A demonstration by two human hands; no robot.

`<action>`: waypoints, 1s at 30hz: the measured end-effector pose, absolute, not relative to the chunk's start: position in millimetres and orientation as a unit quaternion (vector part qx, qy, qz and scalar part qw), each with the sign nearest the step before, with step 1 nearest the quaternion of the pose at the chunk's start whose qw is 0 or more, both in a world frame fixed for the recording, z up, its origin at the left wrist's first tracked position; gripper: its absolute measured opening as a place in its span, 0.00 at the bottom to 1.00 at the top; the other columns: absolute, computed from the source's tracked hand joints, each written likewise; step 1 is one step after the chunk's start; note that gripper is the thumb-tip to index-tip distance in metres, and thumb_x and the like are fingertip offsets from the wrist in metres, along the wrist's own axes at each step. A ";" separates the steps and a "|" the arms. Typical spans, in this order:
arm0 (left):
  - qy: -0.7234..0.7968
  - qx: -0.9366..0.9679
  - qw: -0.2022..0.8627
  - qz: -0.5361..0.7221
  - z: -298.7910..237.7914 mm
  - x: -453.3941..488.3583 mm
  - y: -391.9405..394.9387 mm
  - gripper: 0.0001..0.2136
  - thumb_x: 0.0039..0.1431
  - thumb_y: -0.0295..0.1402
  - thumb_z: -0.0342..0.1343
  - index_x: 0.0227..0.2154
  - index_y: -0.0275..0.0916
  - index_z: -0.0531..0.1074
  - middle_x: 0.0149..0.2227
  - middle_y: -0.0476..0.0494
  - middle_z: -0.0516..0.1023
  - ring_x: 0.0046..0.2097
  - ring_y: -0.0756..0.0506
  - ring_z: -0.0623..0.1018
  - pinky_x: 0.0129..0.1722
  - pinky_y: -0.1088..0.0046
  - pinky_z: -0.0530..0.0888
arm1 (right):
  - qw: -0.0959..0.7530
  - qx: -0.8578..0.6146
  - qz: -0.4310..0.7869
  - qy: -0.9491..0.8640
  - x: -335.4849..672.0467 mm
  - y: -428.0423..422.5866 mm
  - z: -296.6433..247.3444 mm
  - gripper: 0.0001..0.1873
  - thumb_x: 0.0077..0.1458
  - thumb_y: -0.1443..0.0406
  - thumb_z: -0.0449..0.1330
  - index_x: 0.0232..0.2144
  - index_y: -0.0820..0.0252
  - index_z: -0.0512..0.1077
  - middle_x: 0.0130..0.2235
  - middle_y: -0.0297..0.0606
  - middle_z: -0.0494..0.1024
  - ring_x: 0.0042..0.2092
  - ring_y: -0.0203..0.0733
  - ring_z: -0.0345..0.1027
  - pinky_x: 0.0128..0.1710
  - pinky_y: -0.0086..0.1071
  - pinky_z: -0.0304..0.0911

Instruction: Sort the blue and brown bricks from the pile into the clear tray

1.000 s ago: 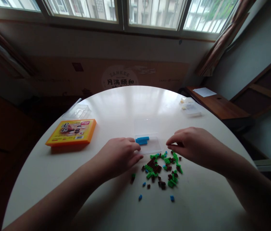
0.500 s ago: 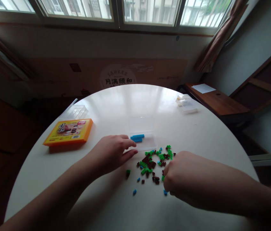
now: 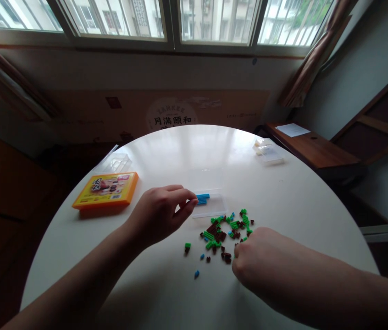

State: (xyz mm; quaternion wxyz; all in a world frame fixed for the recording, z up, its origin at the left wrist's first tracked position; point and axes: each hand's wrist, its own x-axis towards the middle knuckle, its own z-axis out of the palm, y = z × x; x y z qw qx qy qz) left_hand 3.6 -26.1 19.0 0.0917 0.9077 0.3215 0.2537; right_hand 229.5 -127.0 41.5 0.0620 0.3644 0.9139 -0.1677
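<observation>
Several blue building bricks [image 3: 203,198] lie side by side in an open clear plastic case [image 3: 216,208]. At their left end, my left hand [image 3: 166,211] has its thumb and index finger pinched together on them. My right hand [image 3: 257,256] is closed and low over the table, at the near right edge of a loose pile of green, brown and blue bricks [image 3: 219,231]. Its fingertips are turned down and hidden, so what they hold cannot be made out. A small blue brick [image 3: 196,273] and a green-and-brown piece [image 3: 187,247] lie apart from the pile.
The round white table [image 3: 159,293] carries a yellow-orange box [image 3: 106,190] at left, with a clear plastic container [image 3: 116,162] behind it. Another clear box [image 3: 268,151] stands at far right. Beyond is a wooden side table [image 3: 318,149] with paper [image 3: 292,130].
My left thumb and index finger, apart before, have come together at the blue bricks. My right hand has shifted slightly nearer and now covers a small blue brick. The view has tilted slightly.
</observation>
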 end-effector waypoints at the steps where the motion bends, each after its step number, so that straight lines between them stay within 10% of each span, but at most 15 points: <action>1: 0.321 0.907 0.092 0.259 18.9 2.9 -25.7 0.10 0.63 0.34 0.52 0.32 0.38 0.77 0.27 0.49 0.75 0.24 0.53 0.70 0.26 0.78 0.65 | 0.063 0.365 -0.165 0.914 228.3 -128.2 37.4 0.13 0.50 0.78 0.54 0.28 0.60 0.76 0.29 0.36 0.76 0.28 0.36 0.65 0.30 0.29 0.56; 30: 0.383 0.897 0.081 0.203 19.1 1.5 -25.1 0.11 0.64 0.36 0.51 0.32 0.39 0.77 0.28 0.48 0.76 0.26 0.51 0.71 0.27 0.75 0.65 | 0.112 0.357 -0.104 0.921 225.9 -126.6 13.6 0.13 0.43 0.79 0.56 0.27 0.61 0.74 0.26 0.34 0.76 0.22 0.35 0.64 0.22 0.31 0.49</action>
